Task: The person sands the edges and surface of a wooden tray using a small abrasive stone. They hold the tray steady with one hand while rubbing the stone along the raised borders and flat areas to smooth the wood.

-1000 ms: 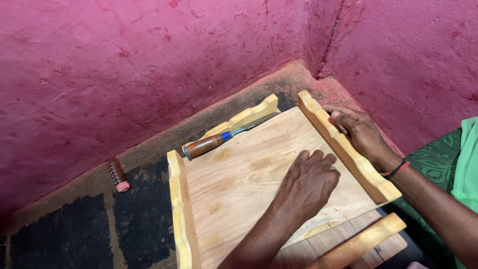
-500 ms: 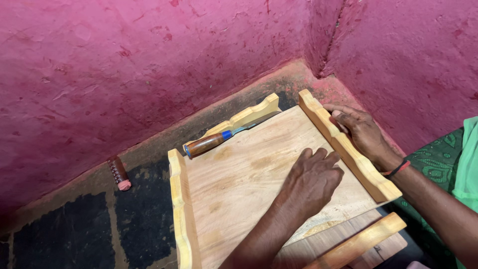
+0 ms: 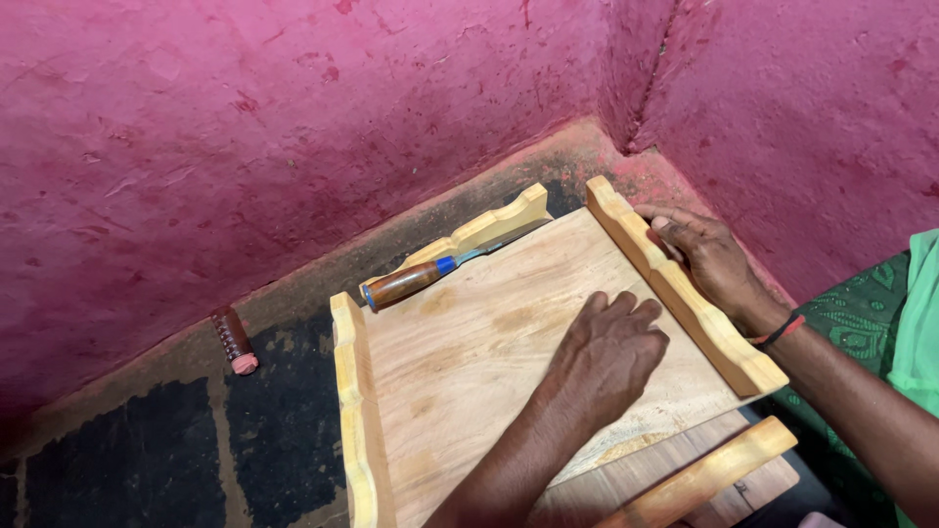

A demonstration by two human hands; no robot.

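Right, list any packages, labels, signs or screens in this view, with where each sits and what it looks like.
None in view: no package, label, sign or screen.
Only a pale wooden tray with scalloped side rails on the dark floor by the pink wall.
A wooden-handled chisel with a blue band lies at its far edge.
A small reddish-brown cylinder lies left of it.

No packages, labels, signs or screens show anywhere in this view.
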